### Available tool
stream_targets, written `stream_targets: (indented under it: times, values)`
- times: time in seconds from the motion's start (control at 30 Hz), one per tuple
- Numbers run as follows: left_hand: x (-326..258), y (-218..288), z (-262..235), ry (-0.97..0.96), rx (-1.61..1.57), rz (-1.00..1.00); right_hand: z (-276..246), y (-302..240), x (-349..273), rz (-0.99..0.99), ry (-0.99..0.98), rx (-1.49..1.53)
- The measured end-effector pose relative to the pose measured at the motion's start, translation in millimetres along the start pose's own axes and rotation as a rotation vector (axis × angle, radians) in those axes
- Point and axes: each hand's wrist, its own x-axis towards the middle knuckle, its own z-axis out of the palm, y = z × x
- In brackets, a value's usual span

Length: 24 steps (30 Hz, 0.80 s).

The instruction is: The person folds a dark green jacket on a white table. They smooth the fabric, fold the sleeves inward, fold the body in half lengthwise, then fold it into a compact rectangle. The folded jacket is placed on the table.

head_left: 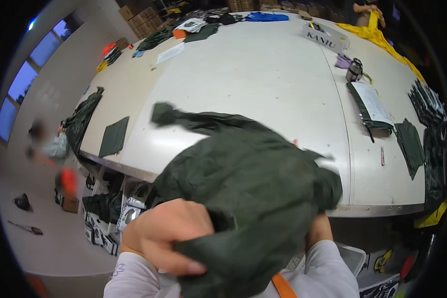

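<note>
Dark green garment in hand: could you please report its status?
Left hand gripping bunched dark green garment. Right hand hidden by it. Folded green cloth lies apart leftward, not obstructing.

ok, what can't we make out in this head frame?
All in the head view:
- Right hand: hidden behind the dark green garment; only the wrist and sleeve show.
- Left hand: some fingers hidden by the cloth it grips.
- Garment's near end: cut off by the lower edge; its surface is blurred.
- Person at far upper right: head cut off by the top edge.
- White sheet's print: too small.
</note>
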Motion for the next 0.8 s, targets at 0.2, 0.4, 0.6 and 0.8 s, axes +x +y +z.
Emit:
stream_targets:
  times: [0.2, 0.4, 0.6, 0.8]
  values:
    - [-94.4, 68.0, 7.6, -0.4, -0.034, 0.088, -36.4, -12.5, -217.1, 0.039, 0.398, -0.223]
    - [-118.5, 61.9, 23.2, -0.346, 0.725, 0.193, -61.7, -96.8, -394.8, 0.086, 0.77, -0.506]
    - [-160.3, 22.5, 17.3, 0.077, 1.128, 0.255, -47.7, -226.2, -421.5, -0.082, 0.883, -0.817]
    - [-228.5, 39.8, -30.5, 0.49, 1.127, 0.024, 0.2, -343.5, -278.6, -0.418, 0.671, -0.983]
